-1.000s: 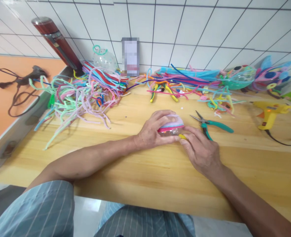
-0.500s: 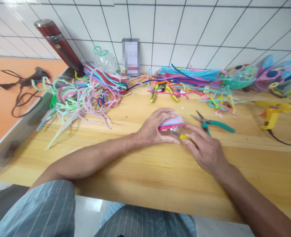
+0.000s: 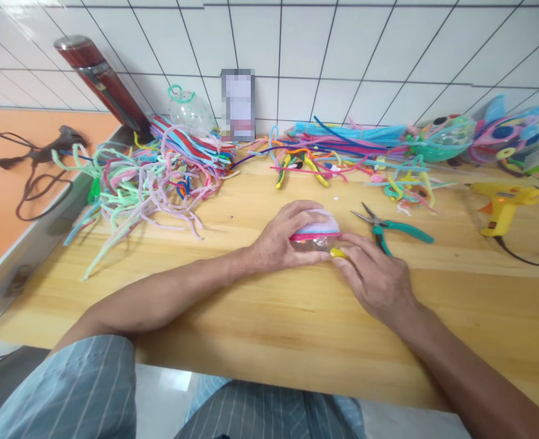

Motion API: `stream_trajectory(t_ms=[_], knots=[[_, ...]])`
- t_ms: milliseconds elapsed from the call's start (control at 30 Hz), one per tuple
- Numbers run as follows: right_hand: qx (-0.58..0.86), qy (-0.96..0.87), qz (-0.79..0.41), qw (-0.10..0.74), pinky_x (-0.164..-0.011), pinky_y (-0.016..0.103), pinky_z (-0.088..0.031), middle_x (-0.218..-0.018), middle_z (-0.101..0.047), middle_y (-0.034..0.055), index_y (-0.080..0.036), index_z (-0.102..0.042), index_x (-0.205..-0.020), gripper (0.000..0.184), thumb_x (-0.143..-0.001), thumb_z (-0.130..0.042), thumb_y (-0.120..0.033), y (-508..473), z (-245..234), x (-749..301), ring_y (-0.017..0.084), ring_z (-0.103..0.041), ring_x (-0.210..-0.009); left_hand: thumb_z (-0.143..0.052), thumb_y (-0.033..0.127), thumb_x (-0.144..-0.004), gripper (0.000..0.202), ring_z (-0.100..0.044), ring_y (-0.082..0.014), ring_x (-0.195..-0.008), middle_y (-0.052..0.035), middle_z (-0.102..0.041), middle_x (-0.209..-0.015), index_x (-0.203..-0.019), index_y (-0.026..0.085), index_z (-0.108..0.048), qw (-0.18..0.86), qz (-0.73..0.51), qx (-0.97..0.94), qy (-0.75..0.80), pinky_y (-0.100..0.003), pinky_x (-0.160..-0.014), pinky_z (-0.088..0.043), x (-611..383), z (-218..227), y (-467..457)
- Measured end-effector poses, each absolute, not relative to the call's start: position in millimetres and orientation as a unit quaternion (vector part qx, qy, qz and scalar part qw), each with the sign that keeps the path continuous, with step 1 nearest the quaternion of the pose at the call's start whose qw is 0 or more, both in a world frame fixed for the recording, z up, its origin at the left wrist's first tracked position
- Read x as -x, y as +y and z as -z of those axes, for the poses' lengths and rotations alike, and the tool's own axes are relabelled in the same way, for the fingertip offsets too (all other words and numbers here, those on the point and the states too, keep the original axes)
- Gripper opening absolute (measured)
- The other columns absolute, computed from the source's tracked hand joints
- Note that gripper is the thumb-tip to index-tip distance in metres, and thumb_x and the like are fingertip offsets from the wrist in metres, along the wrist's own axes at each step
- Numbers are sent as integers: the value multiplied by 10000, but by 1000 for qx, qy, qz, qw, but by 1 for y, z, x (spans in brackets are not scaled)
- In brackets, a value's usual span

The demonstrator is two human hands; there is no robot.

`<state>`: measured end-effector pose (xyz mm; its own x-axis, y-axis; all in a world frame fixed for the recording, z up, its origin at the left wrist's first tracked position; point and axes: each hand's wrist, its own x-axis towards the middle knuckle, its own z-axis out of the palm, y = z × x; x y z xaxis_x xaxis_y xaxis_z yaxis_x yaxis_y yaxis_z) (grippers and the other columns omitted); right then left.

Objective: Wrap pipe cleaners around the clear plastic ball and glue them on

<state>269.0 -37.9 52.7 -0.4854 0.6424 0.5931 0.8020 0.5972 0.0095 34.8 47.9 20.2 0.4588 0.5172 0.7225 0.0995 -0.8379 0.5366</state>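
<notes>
A clear plastic ball (image 3: pixel 317 233), wrapped on top with pink, white and blue pipe cleaners, rests on the wooden table (image 3: pixel 260 317). My left hand (image 3: pixel 281 241) is cupped over its left side, fingers curled round it. My right hand (image 3: pixel 372 277) is closed at the ball's lower right edge, pinching a yellow pipe cleaner (image 3: pixel 338 252) against it. Only a short yellow bit shows between the fingers.
Green-handled pliers (image 3: pixel 391 228) lie just right of the ball. A yellow glue gun (image 3: pixel 502 204) is at the right. Heaps of pipe cleaners (image 3: pixel 155 174) and finished balls (image 3: pixel 443 137) line the tiled wall. A red flask (image 3: pixel 100 79) leans at back left.
Both hands stay on the ball. The right hand has shifted slightly up and left along the ball's lower edge with the yellow piece; the view drifted a little.
</notes>
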Motion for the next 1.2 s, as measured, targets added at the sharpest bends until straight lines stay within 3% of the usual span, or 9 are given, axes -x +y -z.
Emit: stream_trajectory(t_ms=[467,1033,1200], knots=[[435,-845,137,279,-740,274,-598,-1191,-834,118,-168,-720,-1079,112,-1067,-629,-234,-39,-54,-267,199,-823,-961,-890,448,-853,609,-671,-310,-1363,-181,-683,-1422,-1368,223,-654,222,-481,-822,207,-520,-1146,-565,-35,-18,43],[459,-835,85,293,-752,277,-625,-1236,-826,89,-219,-742,-1066,159,-1082,-590,-264,-38,-54,-265,201,-819,-1020,-850,490,-895,552,-697,-277,-1312,-169,-713,-1351,-1326,204,-657,186,-503,-816,215,-484,-1099,-595,-38,-19,42],[463,-836,51,291,-765,294,-630,-1293,-814,89,-234,-757,-1081,187,-1086,-580,-292,-39,-53,-269,213,-816,-1055,-887,557,-840,681,-680,-311,-1343,-185,-696,-1393,-1374,221,-632,218,-482,-819,224,-542,-1138,-565,-35,-20,45]])
